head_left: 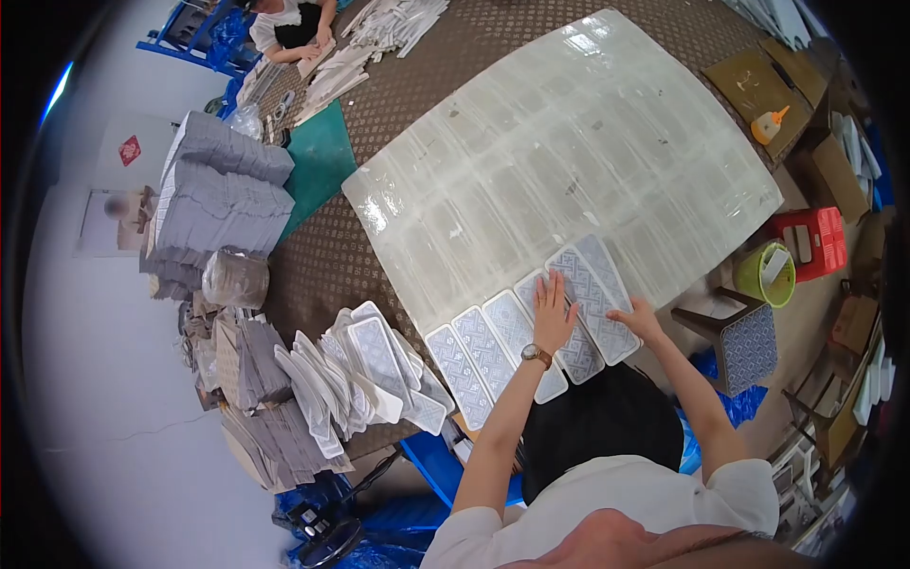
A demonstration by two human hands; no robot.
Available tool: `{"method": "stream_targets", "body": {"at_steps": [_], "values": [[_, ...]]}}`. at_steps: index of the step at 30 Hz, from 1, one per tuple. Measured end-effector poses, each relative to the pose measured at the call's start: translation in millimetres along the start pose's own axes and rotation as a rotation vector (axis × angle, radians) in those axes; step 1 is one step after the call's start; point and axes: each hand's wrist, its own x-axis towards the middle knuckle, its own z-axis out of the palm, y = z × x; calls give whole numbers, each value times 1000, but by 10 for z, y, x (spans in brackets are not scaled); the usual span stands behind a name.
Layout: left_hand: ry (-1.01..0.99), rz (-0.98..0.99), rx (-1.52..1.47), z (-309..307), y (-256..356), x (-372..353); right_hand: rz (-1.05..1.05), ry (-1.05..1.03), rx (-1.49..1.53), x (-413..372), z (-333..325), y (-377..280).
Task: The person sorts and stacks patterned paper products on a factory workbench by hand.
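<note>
Several long, rounded pads with a blue-grey geometric pattern and pale rims lie side by side along the near edge of the table, such as the leftmost patterned pad (460, 376). My left hand (552, 311), with a watch on its wrist, rests flat with fingers spread over the pads towards the right of the row. At the right end, my right hand (639, 320) holds the side edge of a patterned pad (607, 334); some of its fingers are hidden. This pad partly overlaps its neighbours. Under their far ends lies a large translucent sheet (531, 180).
Left of the row sits a loose pile of pads (374, 356). Tall grey stacks (227, 190) stand at far left. Another person (294, 33) works at the table's far side. A glue bottle (768, 125), red stool (813, 242), green basket (764, 275) and patterned-seat stool (749, 346) are right.
</note>
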Motion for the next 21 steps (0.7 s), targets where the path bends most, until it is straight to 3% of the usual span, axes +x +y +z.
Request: {"method": "stream_targets", "body": {"at_steps": [3,12,21], "values": [[-48,31,137,60,-11,17,7,19,-54,-14,26,-14],[-94,27,141,57,28,22,-54,74,-227,-45,15,-22],[-102,49,246,49,41,12,-95,112,-120,-101,-76,214]]}}
